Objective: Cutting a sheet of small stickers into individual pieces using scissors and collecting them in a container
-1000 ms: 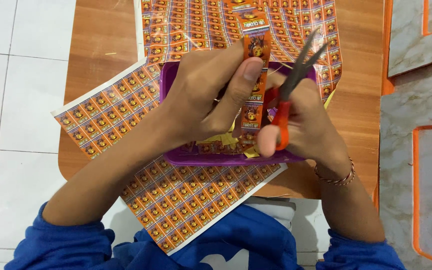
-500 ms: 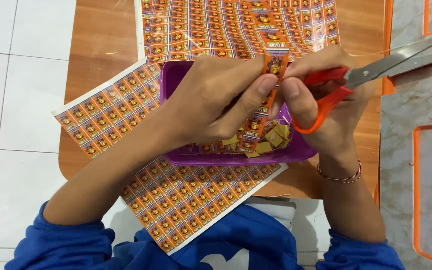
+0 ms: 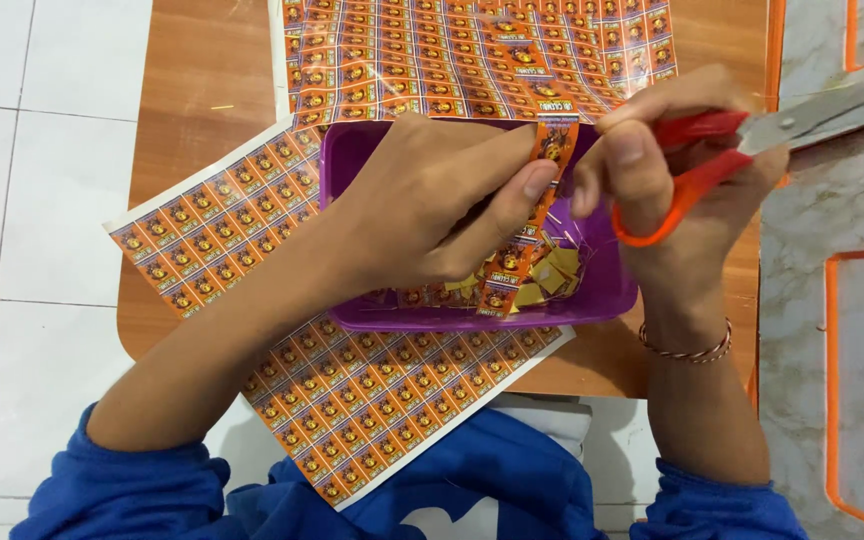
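- Left hand (image 3: 432, 205) pinches a narrow orange label strip (image 3: 537, 215) above the purple tray (image 3: 612, 290).
- Right hand (image 3: 692, 175), grip closed around red-handled scissors (image 3: 742, 140), touches the strip's top.
- Printed label sheets (image 3: 352, 390) cover the worktop (image 3: 202, 70).

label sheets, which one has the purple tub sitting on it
The near sheet, lying at an angle by the person's body: the purple tub covers its far edge. The other sheet lies straight at the far side of the table, beyond the tub.

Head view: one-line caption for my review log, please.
Left hand pinches an orange label strip over a purple tray; right hand holds red-handled scissors.
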